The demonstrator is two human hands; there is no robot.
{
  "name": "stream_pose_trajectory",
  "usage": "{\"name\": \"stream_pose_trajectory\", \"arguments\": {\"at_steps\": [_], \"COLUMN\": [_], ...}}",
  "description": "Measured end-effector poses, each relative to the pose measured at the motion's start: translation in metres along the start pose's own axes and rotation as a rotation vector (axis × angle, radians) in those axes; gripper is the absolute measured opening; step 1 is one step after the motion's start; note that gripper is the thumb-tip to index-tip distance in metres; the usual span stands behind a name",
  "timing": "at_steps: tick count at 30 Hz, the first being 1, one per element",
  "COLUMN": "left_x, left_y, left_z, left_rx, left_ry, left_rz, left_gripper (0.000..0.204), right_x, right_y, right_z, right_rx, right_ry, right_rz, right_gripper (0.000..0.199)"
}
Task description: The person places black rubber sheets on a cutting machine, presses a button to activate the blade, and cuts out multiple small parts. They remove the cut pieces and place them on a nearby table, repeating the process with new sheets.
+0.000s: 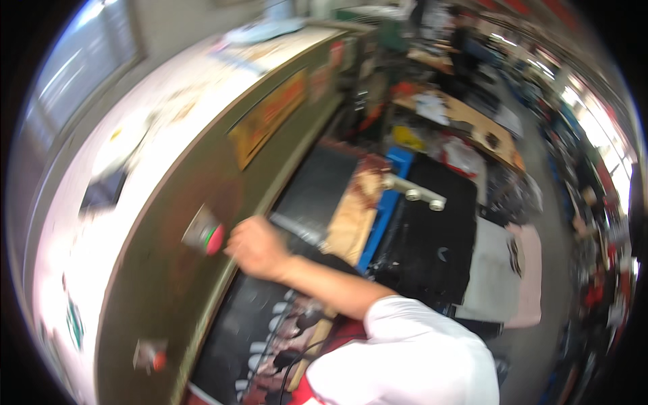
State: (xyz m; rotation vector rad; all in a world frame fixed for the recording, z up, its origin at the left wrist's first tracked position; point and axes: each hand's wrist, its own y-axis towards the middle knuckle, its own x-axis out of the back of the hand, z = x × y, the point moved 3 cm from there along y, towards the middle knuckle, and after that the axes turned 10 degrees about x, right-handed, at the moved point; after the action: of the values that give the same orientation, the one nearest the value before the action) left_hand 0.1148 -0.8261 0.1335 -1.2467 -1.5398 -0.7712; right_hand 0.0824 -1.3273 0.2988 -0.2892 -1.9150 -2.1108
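One hand only in view, the right hand (253, 246), stretched out over the edge of a dark green panel (169, 283); left hand out of sight. Fingers apparently curled loosely, though too blurred to tell whether closed on anything or merely bent. Just beyond the fingertips, on the panel: a small grey switch box with a round red-and-green button (206, 236), seemingly a hair short of touch, contact impossible to confirm. Farther off, well past the heel of the hand: a second, similar switch box (150, 354). Beneath the wrist and forearm: a black printed garment (253, 324) spread flat. Likely risks, judged from this: a glancing press with the knuckles instead of a fingertip, given the long reach and the heavy motion blur; a slip onto the wrong coloured half of the button; a sleeve or forearm dragging across the garment and rucking it; a snag of the dangling black cable (297, 354) near the elbow.
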Motion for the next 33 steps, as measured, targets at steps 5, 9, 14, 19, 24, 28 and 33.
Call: {"name": "stream_pose_trajectory", "arguments": {"at_steps": [5,9,14,19,24,28,33], "left_x": [-0.009,-0.016,-0.015,-0.017,-0.025,-0.019,-0.008], "left_y": [0.071,0.118,0.123,0.105,0.081,0.052,-0.019], "left_z": [-0.025,-0.044,-0.042,-0.041,-0.043,-0.028,0.016], "left_rx": [-0.207,-0.255,-0.247,-0.199,-0.162,-0.271,-0.408], "left_ry": [-0.100,0.030,-0.034,-0.104,-0.103,-0.181,-0.382], "left_rz": [-0.056,-0.081,-0.191,-0.258,-0.289,-0.310,-0.309], "left_gripper": [0.051,0.050,0.047,0.049,0.052,0.050,0.038], "right_x": [-0.025,-0.030,-0.001,0.033,0.031,0.058,0.135], "right_y": [0.029,0.020,-0.023,-0.138,-0.167,-0.169,-0.179], "right_z": [-0.004,-0.005,-0.038,-0.091,-0.086,-0.072,-0.021], "right_rx": [-0.156,-0.232,-0.195,-1.028,-0.900,-0.891,-0.702], "right_ry": [0.132,0.195,0.082,-0.121,-0.149,0.046,-0.033], "right_rz": [-0.060,-0.032,0.066,0.206,0.231,0.185,0.145], "right_gripper": [0.023,0.026,0.030,0.028,0.026,0.028,0.030]}}
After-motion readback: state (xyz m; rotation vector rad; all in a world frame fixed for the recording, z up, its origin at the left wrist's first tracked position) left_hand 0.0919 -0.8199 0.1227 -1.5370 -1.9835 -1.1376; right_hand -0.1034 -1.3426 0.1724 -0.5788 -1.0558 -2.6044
